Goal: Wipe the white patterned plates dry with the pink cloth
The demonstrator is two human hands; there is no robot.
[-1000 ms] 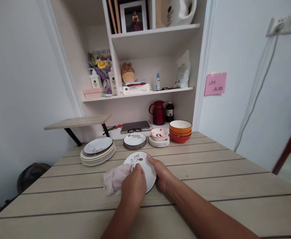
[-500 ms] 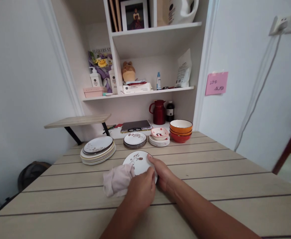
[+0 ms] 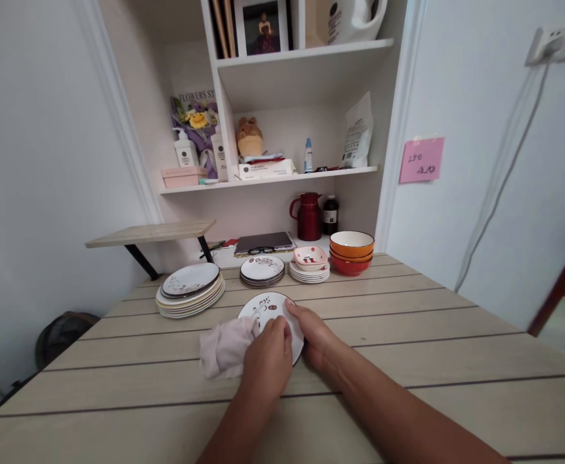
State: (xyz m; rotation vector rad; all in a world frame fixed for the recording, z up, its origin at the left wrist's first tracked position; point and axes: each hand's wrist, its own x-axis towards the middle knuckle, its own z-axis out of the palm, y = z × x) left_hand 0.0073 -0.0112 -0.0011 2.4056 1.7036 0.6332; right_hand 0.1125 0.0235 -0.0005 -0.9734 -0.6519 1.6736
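A small white plate (image 3: pixel 264 305) with a brown floral print and dark rim is in front of me, tilted slightly. My right hand (image 3: pixel 312 332) grips its right edge, thumb on the upper face and the other fingers out of sight underneath. Over the plate's lower part, my left hand (image 3: pixel 271 351) is closed, with a crumpled pale pink cloth (image 3: pixel 227 348) bunched at its left side. The cloth covers the plate's lower left edge; the part inside the fingers is hidden.
Behind the plate stand a large plate stack (image 3: pixel 190 293), a stack of smaller plates (image 3: pixel 262 270), small dishes with a pink bowl (image 3: pixel 310 258) on top, and stacked orange and red bowls (image 3: pixel 351 253). A small raised wooden shelf (image 3: pixel 151 233) is at left; a red jug (image 3: pixel 308 216) stands farther back.
My left hand has slid a little up and to the left across the plate. The right hand and plate have hardly moved.
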